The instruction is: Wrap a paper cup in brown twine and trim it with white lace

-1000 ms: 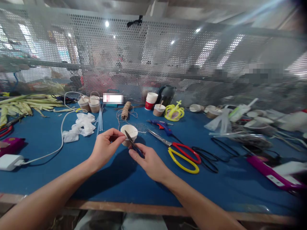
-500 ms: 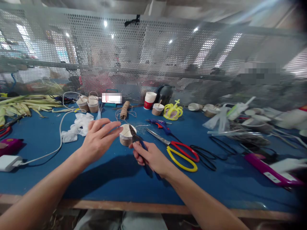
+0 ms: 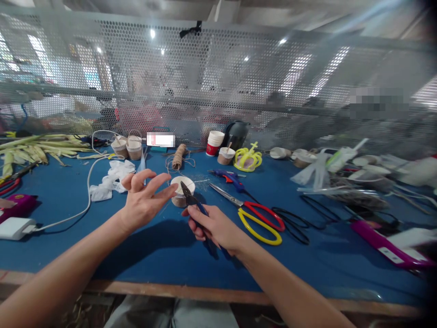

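My right hand [image 3: 210,228] is wrapped round the dark blue handles of a pair of pliers [image 3: 189,196]. The dark jaws of the pliers point up and left, over a small cup [image 3: 178,200] with a pale lining and a brown wrapped side. Left of the cup, my left hand [image 3: 145,200] is raised with its fingers spread and curved. One fingertip overlaps the cup's rim from this view; whether it touches, I cannot tell. A thin string runs behind the cup toward a spool of brown twine [image 3: 179,157].
Red-and-yellow-handled scissors [image 3: 261,223] and a blue glue gun [image 3: 228,177] lie to the right. White crumpled cloth [image 3: 114,177] and a white cable [image 3: 89,182] are on the left. Behind stand paper cups [image 3: 214,143], a yellow crown-shaped piece [image 3: 247,159] and a perforated metal screen [image 3: 232,77].
My left hand has turned and shifted slightly right and down, its fingers more curved and spread. The pliers' jaws have moved slightly left and down over the cup.
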The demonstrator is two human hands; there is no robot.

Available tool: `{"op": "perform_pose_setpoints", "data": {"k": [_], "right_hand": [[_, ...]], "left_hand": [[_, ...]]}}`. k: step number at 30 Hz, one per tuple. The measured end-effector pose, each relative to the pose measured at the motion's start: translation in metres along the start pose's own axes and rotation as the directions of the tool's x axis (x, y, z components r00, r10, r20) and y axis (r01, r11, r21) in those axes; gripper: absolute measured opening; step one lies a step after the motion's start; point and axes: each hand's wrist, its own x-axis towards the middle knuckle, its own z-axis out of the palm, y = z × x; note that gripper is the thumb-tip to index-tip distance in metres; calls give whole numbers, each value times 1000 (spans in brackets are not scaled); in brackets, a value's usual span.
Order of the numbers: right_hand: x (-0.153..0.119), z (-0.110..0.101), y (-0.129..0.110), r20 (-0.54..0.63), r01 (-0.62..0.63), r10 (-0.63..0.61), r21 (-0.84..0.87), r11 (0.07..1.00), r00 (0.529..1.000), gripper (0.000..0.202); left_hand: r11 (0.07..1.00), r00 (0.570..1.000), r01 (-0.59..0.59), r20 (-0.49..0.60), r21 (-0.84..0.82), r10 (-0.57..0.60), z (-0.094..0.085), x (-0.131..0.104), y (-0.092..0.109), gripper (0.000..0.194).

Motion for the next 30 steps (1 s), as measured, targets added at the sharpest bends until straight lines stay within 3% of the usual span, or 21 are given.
{"op": "perform_pose_setpoints", "data": {"k": [3,4,5,6,7,8,9,10,11,14,15,17,18,19,21,22,24,26,28,29,30], "right_hand": [[0,1,0,-10,25,-25,-46,999,1000,43],[0,1,-1,-20,42,-44,-85,995,999,42],[0,2,-1,-33,64,-69,-144,988,997,40],[0,2,-2,-51,92,-105,-221,971,993,38],[-1,2,-3,-69,121,-149,-307,944,986,35],[-1,3,-3,-84,149,-196,-389,909,977,32],[-1,3,-4,-94,174,-241,-457,872,966,30],[-1,3,-4,-99,191,-275,-501,844,956,27],[-1,2,-4,-101,198,-289,-517,833,952,26],[2,0,-4,-104,153,-211,-405,902,972,31],[3,-1,-4,-112,122,-165,-321,939,980,34],[5,-3,-4,-115,61,-76,-123,990,990,39],[5,-4,-4,-106,36,-39,-32,999,994,41],[5,-4,-5,-91,13,-9,41,999,996,43],[5,-4,-5,-53,-24,31,118,993,998,44],[5,-4,-4,-41,-33,39,131,991,998,44],[5,-3,-2,-31,-28,32,115,993,999,44],[4,-1,1,-36,-6,9,57,998,999,44],[3,0,3,-48,21,-22,-24,999,999,44],[3,0,4,-54,35,-39,-74,997,998,43],[2,1,3,-60,54,-62,-135,989,996,42]], "left_hand": [[991,997,71,15,-111,-70,2,1,2,12],[966,986,168,56,-199,-160,3,2,4,11],[888,943,331,137,-319,-302,3,3,6,8],[734,853,521,263,-435,-450,4,4,10,4],[520,724,686,411,-508,-554,5,5,13,9],[302,590,793,546,-529,-594,5,7,17,17],[130,488,844,647,-520,-585,6,8,21,23],[27,431,863,709,-504,-559,7,9,23,27],[-13,411,870,739,-494,-533,7,9,25,28],[-50,395,875,770,-481,-501,8,7,20,23],[-43,394,873,755,-486,-524,7,6,15,19],[90,446,850,617,-519,-649,5,4,5,10],[295,538,807,429,-512,-726,3,4,0,10],[525,663,722,235,-451,-710,2,3,-4,15],[864,901,429,63,-264,-429,1,2,-7,18],[939,962,273,76,-211,-263,1,1,-7,19],[979,991,71,129,-190,-46,2,1,-5,17],[977,992,34,124,-211,-8,4,1,-2,13],[952,986,137,128,-274,-106,4,1,1,8],[909,965,248,164,-336,-203,4,1,3,6],[808,910,412,242,-422,-338,4,2,5,4]]}}
